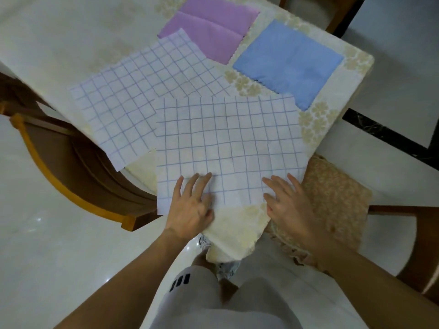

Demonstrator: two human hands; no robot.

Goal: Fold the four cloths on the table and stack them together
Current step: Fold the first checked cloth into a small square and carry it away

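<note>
1. Writing is nowhere readable on the cloths; the only mark is a set of short black bars (179, 282) on the person's pale shorts (209, 302), and it spells nothing I can read.
2. Left hand (193, 205) lies palm down on the near edge of the near checked cloth (228, 143), fingers fairly straight and slightly spread, gripping nothing that I can see.
3. Right hand (288, 205) rests flat on the same cloth's near right corner, fingers straight and apart, wrist reaching out past the table (71, 39) edge.
4. The near checked cloth lies spread open, its left near corner hanging over the table edge.
5. A second checked cloth (133, 91) lies flat to the left and behind, partly under the first, with one corner over the edge.
6. A purple cloth (213, 27) lies at the far side, its near corner tucked under the second checked cloth.
7. A blue cloth (289, 62) lies to the right of the purple one, its near corner just under the near checked cloth.
8. A wooden chair (71, 167) stands at the left, and a chair with a beige cushion (337, 198) at the right.
</note>
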